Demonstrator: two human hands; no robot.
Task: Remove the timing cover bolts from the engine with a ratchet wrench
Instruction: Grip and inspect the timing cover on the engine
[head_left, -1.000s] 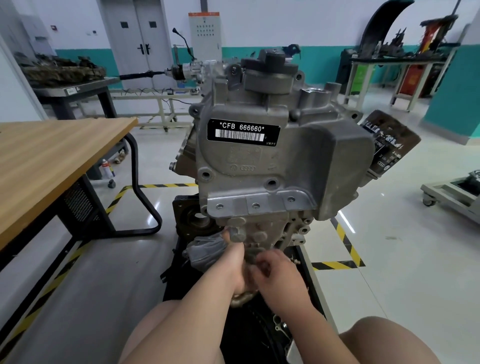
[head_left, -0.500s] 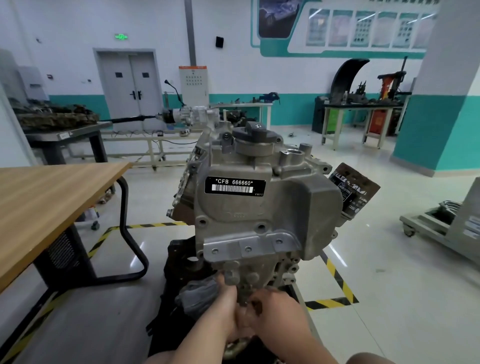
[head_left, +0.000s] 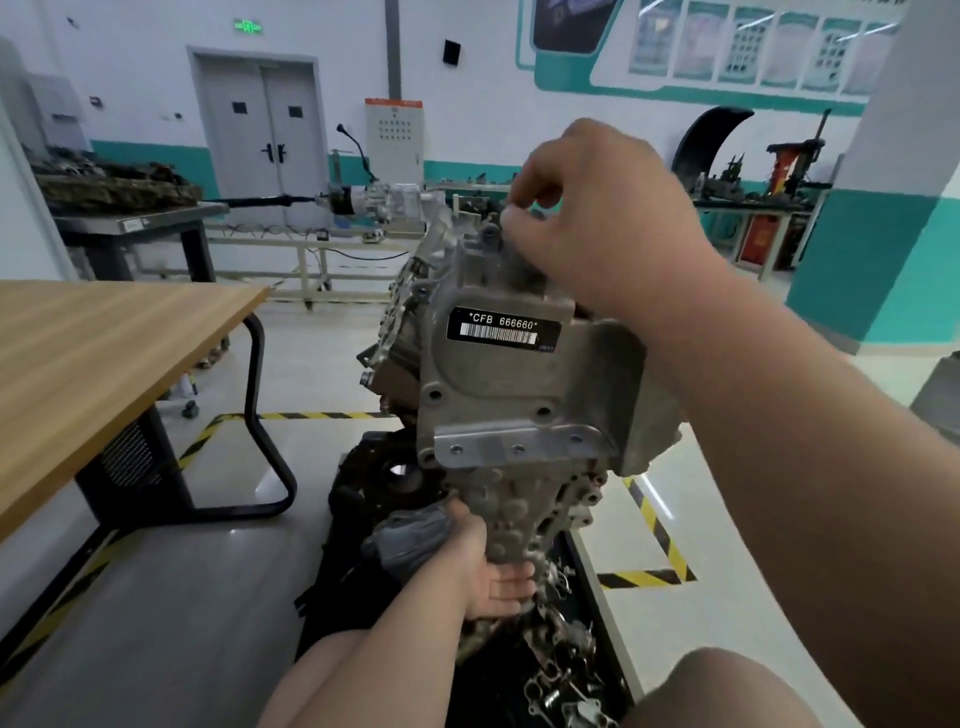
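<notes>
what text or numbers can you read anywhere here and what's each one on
"*CFB 666660*": white print on the black label on the engine, above a barcode.
Small print at that label's lower right corner: too blurred to read.
Green sign above the double door: blurred, unreadable.
Wall posters: too small to read.

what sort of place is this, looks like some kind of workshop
Probably a vehicle-mechanics training workshop: a bare engine stands beside yellow-black floor tape, benches along the walls carry car parts, and teaching posters hang high on the wall.
</notes>
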